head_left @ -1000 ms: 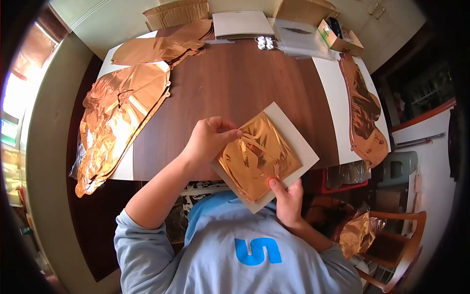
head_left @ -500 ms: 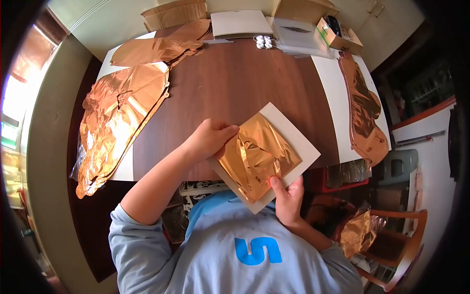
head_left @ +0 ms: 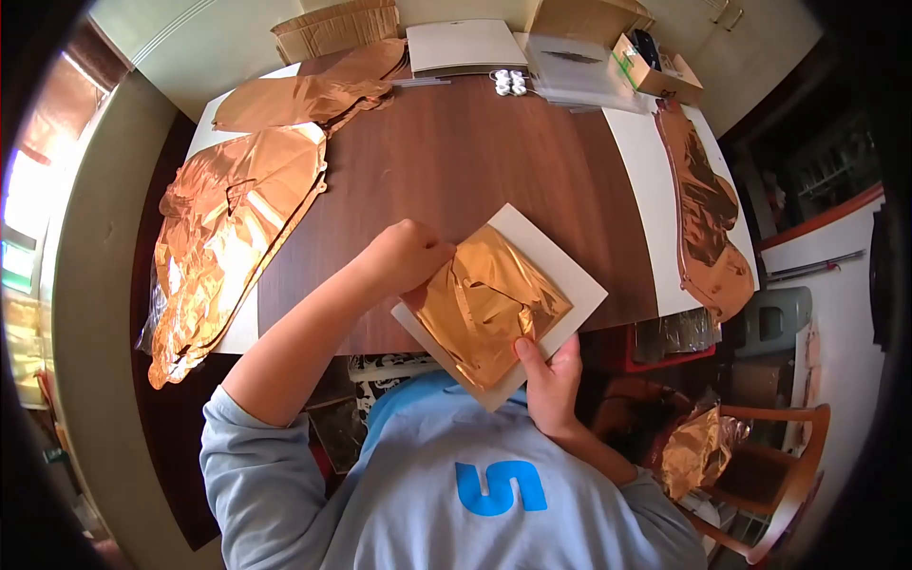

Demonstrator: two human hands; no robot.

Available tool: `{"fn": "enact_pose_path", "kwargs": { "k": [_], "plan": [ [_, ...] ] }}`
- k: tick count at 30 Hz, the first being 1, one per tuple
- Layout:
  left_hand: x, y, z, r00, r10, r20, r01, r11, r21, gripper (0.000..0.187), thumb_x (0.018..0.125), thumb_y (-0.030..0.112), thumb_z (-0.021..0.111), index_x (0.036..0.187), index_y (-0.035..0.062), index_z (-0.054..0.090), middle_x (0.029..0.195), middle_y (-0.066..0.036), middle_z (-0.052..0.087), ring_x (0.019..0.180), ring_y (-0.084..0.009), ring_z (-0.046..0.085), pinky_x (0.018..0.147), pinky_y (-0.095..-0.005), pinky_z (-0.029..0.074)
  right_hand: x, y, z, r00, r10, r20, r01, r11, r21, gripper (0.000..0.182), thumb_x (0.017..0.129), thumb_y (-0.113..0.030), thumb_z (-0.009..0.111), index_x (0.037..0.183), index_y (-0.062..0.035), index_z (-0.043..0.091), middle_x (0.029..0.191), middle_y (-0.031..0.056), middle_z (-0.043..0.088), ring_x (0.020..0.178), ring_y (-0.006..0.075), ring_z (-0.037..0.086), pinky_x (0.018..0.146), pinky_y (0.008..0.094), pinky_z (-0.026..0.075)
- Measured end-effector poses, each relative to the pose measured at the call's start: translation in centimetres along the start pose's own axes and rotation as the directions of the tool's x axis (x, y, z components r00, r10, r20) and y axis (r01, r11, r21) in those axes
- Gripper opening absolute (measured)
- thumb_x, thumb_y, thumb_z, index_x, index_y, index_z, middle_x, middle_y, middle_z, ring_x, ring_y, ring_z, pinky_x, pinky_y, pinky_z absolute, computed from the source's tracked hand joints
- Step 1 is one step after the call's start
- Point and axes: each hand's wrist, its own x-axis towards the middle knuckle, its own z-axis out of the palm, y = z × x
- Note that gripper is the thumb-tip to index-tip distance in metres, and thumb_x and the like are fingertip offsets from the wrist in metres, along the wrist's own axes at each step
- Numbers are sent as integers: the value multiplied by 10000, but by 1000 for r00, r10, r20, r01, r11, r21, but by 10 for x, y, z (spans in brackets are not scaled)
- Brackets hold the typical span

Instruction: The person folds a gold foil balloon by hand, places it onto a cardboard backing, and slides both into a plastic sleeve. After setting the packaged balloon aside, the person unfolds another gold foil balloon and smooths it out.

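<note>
A person's right hand (head_left: 549, 382) grips one smooth, square off-white card (head_left: 568, 274) beneath one creased, folded gold foil sheet (head_left: 486, 313), above the near edge of a brown wood-grain table (head_left: 465, 152); the left hand (head_left: 410, 258) pinches the foil's upper-left edge, fingers curled. Beyond: three crinkled copper-coloured foil spreads (head_left: 237, 214), one open cardboard box (head_left: 682, 87).

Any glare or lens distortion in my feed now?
Head view: the window at left is blown out; head view: white glare washes parts of the large copper foil at left, while the held gold foil shows softer highlights; head view: fisheye bows the table, and corners go black.
</note>
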Motion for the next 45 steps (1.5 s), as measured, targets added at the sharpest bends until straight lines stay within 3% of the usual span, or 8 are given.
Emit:
{"fn": "enact_pose_path", "kwargs": {
  "k": [3,6,18,24,33,39,42,45],
  "plan": [
    [-1,-8,8,974,92,-207,-129,976,-176,251,942,192,642,837,-36,649,627,-85,646,439,-168,621,422,-291,495,0,3,-1,1000,9,5,-9,1000,23,426,961,-60,654,1316,24,433,1204,80,599,1056,126,571,960,288,452],
    [-1,-7,10,979,88,-185,-121,976,-181,209,925,151,662,878,-53,657,611,-65,638,439,-152,617,392,-274,473,0,4,0,1000,-19,21,19,999,-33,436,976,-96,646,1329,24,418,1208,84,596,1069,130,564,955,288,453],
    [-6,-6,16,981,135,-137,-150,983,-104,248,968,151,562,854,-43,667,559,-47,585,404,-132,549,413,-283,436,7,9,-28,971,-186,149,236,673,-701,681,953,-367,664,1367,65,339,930,246,699,816,444,687,651,490,542],
    [-5,-7,20,987,111,-115,-130,975,-178,266,987,154,532,864,-41,664,560,-38,566,403,-111,528,405,-271,411,5,7,-26,966,-201,162,255,647,-718,725,949,-369,671,1381,94,316,918,248,699,792,444,688,646,490,545],
    [-7,-4,30,900,334,-282,-281,936,211,316,899,279,659,979,-21,717,719,-175,677,697,-263,703,679,-382,553,9,12,-24,969,-204,139,240,653,-718,720,951,-338,675,1393,95,306,889,244,701,745,435,692,592,472,546],
    [9,6,7,983,130,-132,-114,986,117,289,861,252,702,945,-22,733,755,-210,696,646,-321,699,601,-412,561,10,0,-23,975,-176,139,217,583,-783,735,938,-406,670,1387,92,369,742,204,689,634,406,683,547,477,536],
    [23,7,-8,995,58,-83,-53,996,65,288,850,235,728,966,-29,730,723,-179,688,563,-261,680,492,-376,545,16,-38,-30,982,-143,124,168,366,-915,681,929,-431,670,1333,85,485,651,170,657,543,375,658,496,467,514],
    [34,4,-17,994,90,-57,-88,995,49,332,820,205,761,1037,-39,703,835,-181,704,576,-256,685,453,-358,560,41,-60,-42,833,-455,315,411,128,-902,456,934,-295,683,1257,19,612,699,97,659,554,291,615,540,420,483]
  ]
}}
